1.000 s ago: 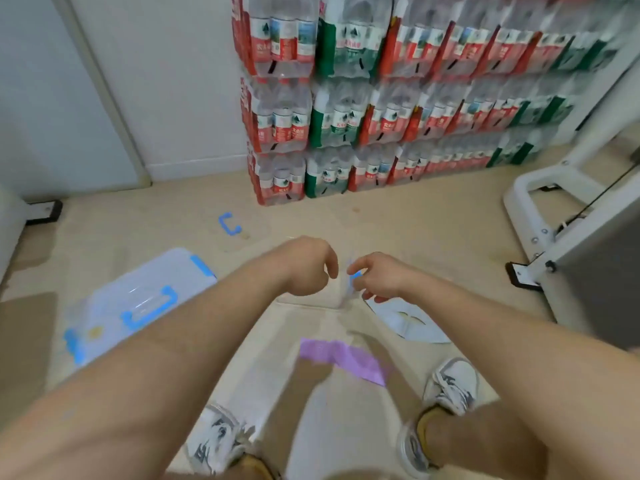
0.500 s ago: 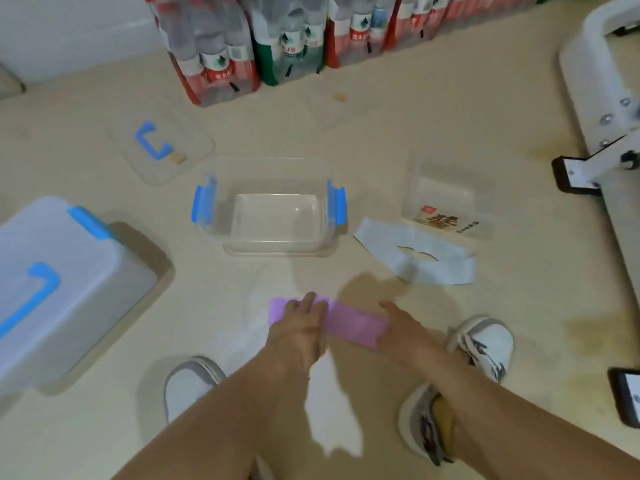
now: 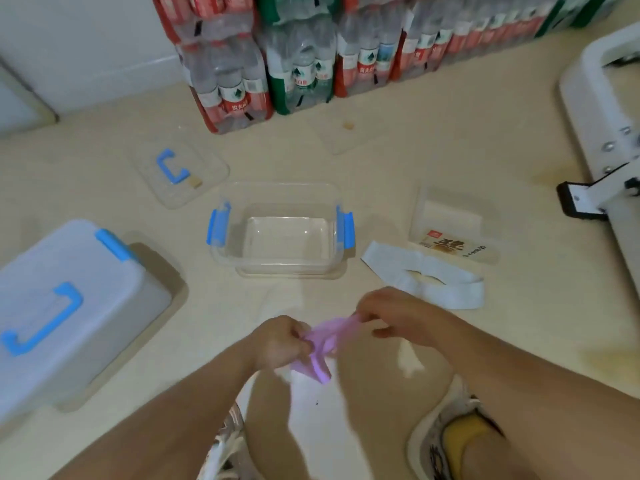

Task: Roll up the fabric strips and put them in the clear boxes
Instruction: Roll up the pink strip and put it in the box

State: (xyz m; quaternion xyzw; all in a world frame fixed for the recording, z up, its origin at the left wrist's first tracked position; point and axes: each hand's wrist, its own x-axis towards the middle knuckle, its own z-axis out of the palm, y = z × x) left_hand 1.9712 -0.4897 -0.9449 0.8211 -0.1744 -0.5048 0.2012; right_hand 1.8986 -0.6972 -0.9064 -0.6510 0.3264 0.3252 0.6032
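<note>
Nearest us, our left hand (image 3: 280,341) and right hand (image 3: 398,317) each pinch the purple strip (image 3: 323,344), lifted off the floor and bunched, not yet rolled. Beyond, the open clear box (image 3: 280,230) sits empty. The white strip (image 3: 426,282) lies untouched beside it, so we judge the task barely begun.

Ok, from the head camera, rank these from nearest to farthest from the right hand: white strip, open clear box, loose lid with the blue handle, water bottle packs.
From the right hand:
1. White strip, on the floor just beyond it, to the right.
2. Open clear box, ahead and left.
3. Loose lid, farther back on the left.
4. Water bottle packs, stacked at the back wall.
</note>
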